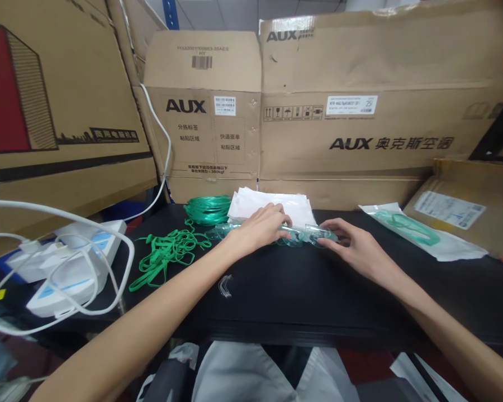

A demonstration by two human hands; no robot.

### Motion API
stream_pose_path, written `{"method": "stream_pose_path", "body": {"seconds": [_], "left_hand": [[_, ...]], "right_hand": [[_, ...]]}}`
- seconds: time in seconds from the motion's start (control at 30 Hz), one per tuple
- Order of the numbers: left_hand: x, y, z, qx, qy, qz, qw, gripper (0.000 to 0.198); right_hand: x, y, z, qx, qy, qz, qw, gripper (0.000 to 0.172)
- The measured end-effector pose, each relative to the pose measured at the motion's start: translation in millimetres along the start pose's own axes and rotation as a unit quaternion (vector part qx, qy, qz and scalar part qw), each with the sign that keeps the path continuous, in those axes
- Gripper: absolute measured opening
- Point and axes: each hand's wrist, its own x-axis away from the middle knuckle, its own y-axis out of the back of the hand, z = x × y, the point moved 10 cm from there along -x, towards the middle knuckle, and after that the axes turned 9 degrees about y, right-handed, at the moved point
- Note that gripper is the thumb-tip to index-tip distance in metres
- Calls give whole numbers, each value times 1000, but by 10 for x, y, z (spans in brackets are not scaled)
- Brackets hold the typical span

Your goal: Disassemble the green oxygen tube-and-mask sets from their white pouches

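Observation:
A row of see-through green plastic masks (295, 235) lies across the black table, in front of a stack of white paper pouches (272, 204). My left hand (265, 226) rests over the row with bent fingers, closed on a mask; part of its grip is hidden. At the row's right end, the thumb and fingers of my right hand (351, 241) close around the last mask (316, 234). Left of the row are a coil of green tubing (207, 210) and a tangle of green elastic straps (167, 252). Several thin metal strips (225, 286) lie nearer to me.
A white pouch (456, 245) with green tubing lies at the right, beside a cardboard box (482, 190). White power strips (73, 285) with looping cables crowd the left. Large cardboard panels (339, 156) stand behind the black table (318, 290).

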Motion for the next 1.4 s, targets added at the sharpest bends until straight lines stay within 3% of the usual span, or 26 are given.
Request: {"method": "stream_pose_path", "body": {"seconds": [0.23, 0.53, 0.83, 1.17, 1.3, 1.33, 1.4], "left_hand": [[53, -57, 80, 39, -33, 22, 998, 34], [77, -58, 88, 65, -41, 12, 997, 36], [76, -60, 83, 61, -42, 3, 997, 37], [147, -5, 27, 42, -14, -23, 999, 38], [365, 129, -104, 9, 3, -79, 997, 40], [445, 165, -135, 0, 2, -92, 996, 38], [610, 214, -161, -11, 3, -103, 995, 32]], "right_hand": [[24, -58, 101, 2, 13, 21, 1000, 37], [19, -211, 215, 14, 44, 73, 996, 47], [-12, -298, 394, 46, 102, 108, 988, 44], [-22, -401, 466, 148, 139, 151, 968, 51], [33, -171, 702, 198, 155, 80, 965, 54], [103, -11, 842, 213, 171, 32, 961, 48], [334, 247, 1068, 159, 193, -7, 968, 32]]}}
